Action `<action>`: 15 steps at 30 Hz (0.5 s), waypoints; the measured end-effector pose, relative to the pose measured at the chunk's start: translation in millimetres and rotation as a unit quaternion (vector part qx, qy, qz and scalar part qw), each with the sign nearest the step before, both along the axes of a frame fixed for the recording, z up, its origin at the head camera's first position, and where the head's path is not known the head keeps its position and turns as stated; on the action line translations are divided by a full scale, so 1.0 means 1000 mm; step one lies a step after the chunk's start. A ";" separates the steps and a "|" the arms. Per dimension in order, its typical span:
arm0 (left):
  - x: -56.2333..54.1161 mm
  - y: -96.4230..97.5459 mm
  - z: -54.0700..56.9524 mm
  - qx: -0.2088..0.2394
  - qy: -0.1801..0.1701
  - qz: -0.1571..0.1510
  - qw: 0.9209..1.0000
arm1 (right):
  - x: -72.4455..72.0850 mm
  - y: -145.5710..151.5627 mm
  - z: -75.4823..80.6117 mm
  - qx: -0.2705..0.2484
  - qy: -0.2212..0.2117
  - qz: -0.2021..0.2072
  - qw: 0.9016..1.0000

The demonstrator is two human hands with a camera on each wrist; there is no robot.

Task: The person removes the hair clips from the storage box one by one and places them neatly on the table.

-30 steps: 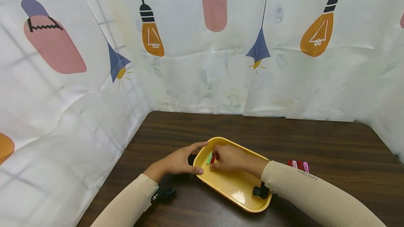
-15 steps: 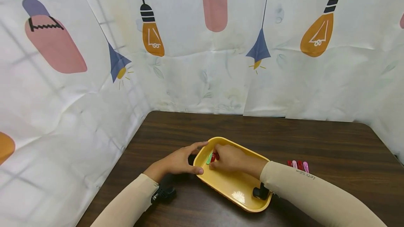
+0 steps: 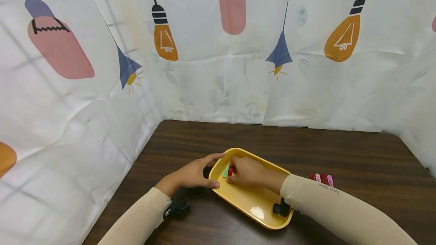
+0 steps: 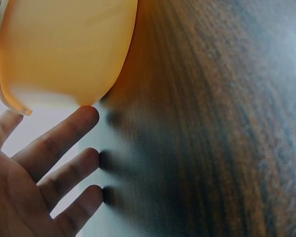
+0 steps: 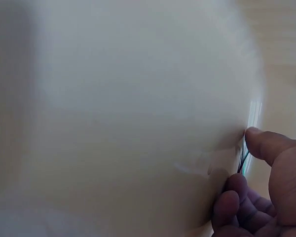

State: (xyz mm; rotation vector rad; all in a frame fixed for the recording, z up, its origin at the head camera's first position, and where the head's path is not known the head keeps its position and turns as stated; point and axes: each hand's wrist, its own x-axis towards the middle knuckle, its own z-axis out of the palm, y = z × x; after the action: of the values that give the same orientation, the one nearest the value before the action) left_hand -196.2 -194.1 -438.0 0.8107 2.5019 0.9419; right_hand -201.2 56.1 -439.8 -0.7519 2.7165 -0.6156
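Note:
A yellow rectangular tray [image 3: 253, 199] sits at an angle on the dark table. Inside its far left end, my right hand [image 3: 248, 171] reaches down with curled fingers and pinches a red hair clip [image 3: 230, 171], partly hidden by the fingers. Right beside that clip, a green hair clip [image 3: 226, 171] lies on the tray floor. My left hand [image 3: 192, 173] spreads around the tray's left end, index finger and thumb at the rim. From the left wrist view, the loosely extended fingers [image 4: 69, 170] meet the tray's outer wall [image 4: 64, 54]; the lower fingertips touch the table.
To the right of the tray, a row of several red and pink hair clips [image 3: 330, 180] lies on the wood-grain table [image 3: 368, 162], partly behind the right sleeve [image 3: 327, 196]. A curtain with printed lamps [image 3: 231, 86] hangs along the back and left edges.
Almost nothing differs. The right hand and the red clip shift only slightly beside the green clip; the left hand and tray keep their places.

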 end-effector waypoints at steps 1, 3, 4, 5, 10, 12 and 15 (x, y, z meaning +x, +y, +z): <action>0.000 0.000 0.000 0.000 0.000 0.000 1.000 | 0.000 0.000 0.000 0.000 0.000 0.000 1.000; 0.000 0.000 0.000 -0.001 -0.001 0.002 1.000 | 0.000 0.000 0.000 0.001 0.001 0.002 1.000; 0.000 0.000 0.001 -0.001 -0.002 0.002 1.000 | 0.000 0.001 0.000 0.002 0.002 0.003 1.000; 0.000 0.000 0.001 0.000 -0.002 0.002 1.000 | 0.001 0.001 0.001 0.004 0.003 0.004 1.000; 0.000 0.000 0.001 -0.001 -0.004 0.003 1.000 | 0.001 0.003 0.004 -0.004 0.010 0.012 1.000; 0.000 0.000 0.001 0.000 -0.006 0.003 1.000 | 0.001 0.004 0.006 -0.011 0.013 0.017 1.000; 0.001 0.000 0.001 0.002 -0.008 0.001 1.000 | 0.000 0.006 0.008 -0.023 0.014 0.023 0.999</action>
State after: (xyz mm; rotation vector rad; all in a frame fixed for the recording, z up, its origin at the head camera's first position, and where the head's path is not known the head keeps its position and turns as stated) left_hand -195.6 -193.9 -436.9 0.7987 2.4880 0.9519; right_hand -201.5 61.9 -431.6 -0.8372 2.7106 -0.6628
